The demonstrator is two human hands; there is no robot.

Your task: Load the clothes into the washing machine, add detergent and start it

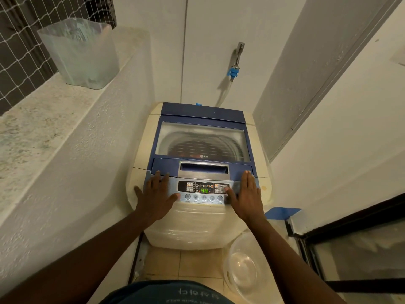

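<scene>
Washing machine: cream top-loader with a blue top, stood centre against the far wall, between the left ledge and the right wall.
Lid: blue frame, clear window, lay closed; something dark and reddish showed in the drum beneath it, too dim to identify.
Container: translucent, upright on the far end of the left ledge.
Basin: clear plastic, on the tiled floor at the machine's near right corner.
Control panel: near edge of the machine top, green display read 44.
Your left hand: flat, open, fingers spread on the panel's left end, gripping nothing.
Your right hand: flat, open, on the panel's right end, thumb at the right-hand buttons.
Tap: far wall, blue connector and hose running down behind the machine.
</scene>
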